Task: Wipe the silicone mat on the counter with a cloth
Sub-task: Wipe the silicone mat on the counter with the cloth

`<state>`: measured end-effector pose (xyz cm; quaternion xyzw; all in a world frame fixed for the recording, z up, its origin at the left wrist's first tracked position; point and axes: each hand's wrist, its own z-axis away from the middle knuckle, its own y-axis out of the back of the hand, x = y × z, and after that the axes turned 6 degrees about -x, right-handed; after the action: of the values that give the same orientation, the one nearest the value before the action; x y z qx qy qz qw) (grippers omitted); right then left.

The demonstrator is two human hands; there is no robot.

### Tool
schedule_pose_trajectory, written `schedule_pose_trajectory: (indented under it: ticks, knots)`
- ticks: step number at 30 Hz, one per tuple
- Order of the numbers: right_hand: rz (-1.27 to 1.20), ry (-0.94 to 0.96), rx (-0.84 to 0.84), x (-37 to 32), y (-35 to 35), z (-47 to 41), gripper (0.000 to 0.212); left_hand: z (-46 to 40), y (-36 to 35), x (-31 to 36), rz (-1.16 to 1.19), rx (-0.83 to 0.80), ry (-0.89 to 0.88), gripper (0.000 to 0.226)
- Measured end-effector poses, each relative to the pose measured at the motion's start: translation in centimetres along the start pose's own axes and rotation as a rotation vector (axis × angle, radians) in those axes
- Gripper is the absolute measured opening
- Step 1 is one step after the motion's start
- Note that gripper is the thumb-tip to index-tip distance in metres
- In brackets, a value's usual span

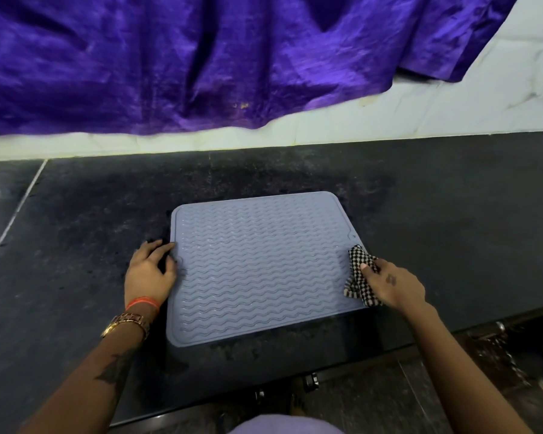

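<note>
While the pale blue-grey rectangular silicone mat (261, 264) with its wavy ribbing lies flat on the dark stone table (452, 220), my left hand (149, 274) rests with loosely spread fingers (166, 247) touching its left edge. My right hand (392, 285) pinches a crumpled black-and-white checked cloth (359, 274) over the mat's right edge. A purple satin sheet (201, 57) hangs behind.

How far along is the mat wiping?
Done: the mat lies flat on the counter. In hand: the right hand grips the cloth at the mat's right edge; the left hand touches its left edge. Left: apparently most of the surface.
</note>
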<state>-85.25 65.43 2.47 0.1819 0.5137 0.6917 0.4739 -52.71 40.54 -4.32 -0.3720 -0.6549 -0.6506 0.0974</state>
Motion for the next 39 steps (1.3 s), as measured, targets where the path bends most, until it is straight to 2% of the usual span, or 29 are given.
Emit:
schedule_pose_trajectory:
  ticks: [16,23,39]
  knots:
    - [-0.050,-0.060,0.026,0.7,-1.1,3.2,0.051,0.0,-0.1,-0.1,-0.006,0.003,-0.009,0.031]
    - [-0.065,0.053,0.082,-0.8,-2.9,5.5,0.047,0.0,0.0,-0.1,0.006,0.012,-0.015,0.031]
    - [-0.105,0.236,-0.035,-5.3,-5.7,8.2,0.047,-0.3,-0.3,-0.6,0.005,0.014,-0.029,0.032]
